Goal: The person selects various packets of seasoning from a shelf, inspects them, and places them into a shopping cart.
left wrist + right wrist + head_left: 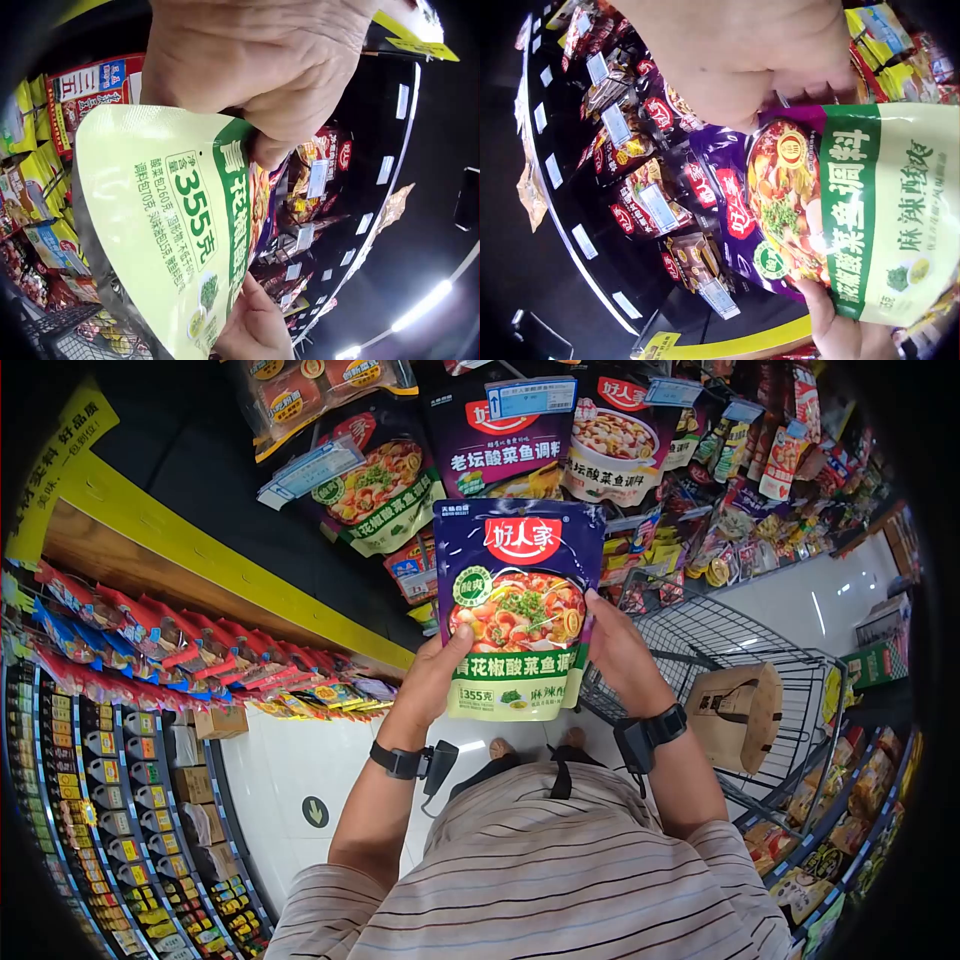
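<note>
Facing a rack of hanging packets [500, 445], a shopper holds up a seasoning pouch [518, 610].
A wire cart [720, 630] sits at three o'clock; the pouch is at centre, with the left hand [432, 678] gripping its seven o'clock edge and the right hand [620, 655] its four o'clock edge.

We see a pouch [518, 610] of smooth, glossy plastic film, with glare on its purple top and a duller sheen on the pale green band. The cart [735, 632] is shiny metal wire. The bag [740, 715] is matt brown paper. The shirt [560, 880] is soft striped cloth. The floor [290, 760] is smooth, glossy tile, and the box [222, 722] is matt cardboard.
</note>
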A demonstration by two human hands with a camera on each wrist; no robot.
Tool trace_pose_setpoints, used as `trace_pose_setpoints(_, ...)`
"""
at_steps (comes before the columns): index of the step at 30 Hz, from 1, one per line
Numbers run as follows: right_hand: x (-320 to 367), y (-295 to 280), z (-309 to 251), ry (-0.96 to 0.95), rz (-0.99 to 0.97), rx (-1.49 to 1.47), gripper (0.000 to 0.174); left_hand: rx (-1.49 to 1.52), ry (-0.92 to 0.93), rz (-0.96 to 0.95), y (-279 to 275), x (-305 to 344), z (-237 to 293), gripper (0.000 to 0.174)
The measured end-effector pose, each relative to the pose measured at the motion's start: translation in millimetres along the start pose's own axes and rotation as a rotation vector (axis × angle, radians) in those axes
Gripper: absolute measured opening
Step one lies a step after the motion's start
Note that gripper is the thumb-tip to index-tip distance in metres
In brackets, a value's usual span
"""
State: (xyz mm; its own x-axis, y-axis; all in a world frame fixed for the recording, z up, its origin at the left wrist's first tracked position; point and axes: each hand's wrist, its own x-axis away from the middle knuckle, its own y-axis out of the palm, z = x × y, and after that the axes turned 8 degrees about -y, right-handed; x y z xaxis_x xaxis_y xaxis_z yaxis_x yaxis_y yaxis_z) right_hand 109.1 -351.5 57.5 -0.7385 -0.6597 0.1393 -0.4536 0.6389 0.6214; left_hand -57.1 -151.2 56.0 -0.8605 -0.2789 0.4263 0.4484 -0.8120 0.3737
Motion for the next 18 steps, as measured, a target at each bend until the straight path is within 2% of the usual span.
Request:
trace_pose_setpoints(3,0.8,-10.7,-9.4,-0.042,0.084,0.303,0.044,-0.153,0.116,0.065,8.7,6.9,3.2,0.048)
trace_pose_setpoints(6,3.3,-15.6,-14.5,-0.131,0.155,0.372,0.039,-0.397,0.219,0.118,9.6,11.1,6.4,0.049)
trace_pose_setpoints(9,10.5,11.8,-33.5,-0.185,0.054,0.522,0.037,-0.438,0.288,0.123,6.9,5.2,1.7,0.051)
trace_pose_setpoints(10,8.3,17.2,-33.1,-0.302,-0.001,0.620,0.036,-0.434,0.282,0.120,4.2,2.5,1.5,0.051)
trace_pose_setpoints(13,-5.0,30.0,-46.8,-0.632,0.123,0.834,0.044,-0.278,0.289,0.116,1.7,5.8,5.6,0.052)
trace_pose_setpoints(14,-13.7,26.6,-51.3,-0.687,0.158,0.841,0.052,-0.248,0.263,0.125,1.2,10.2,10.1,0.051)
trace_pose_setpoints(17,-17.3,43.8,-64.1,-0.445,0.060,0.565,0.055,-0.090,0.223,0.039,1.8,13.2,11.3,0.051)
trace_pose_setpoints(18,-22.1,45.4,-58.5,-0.405,-0.049,0.411,0.051,-0.140,0.227,0.030,-0.9,9.8,9.6,0.051)
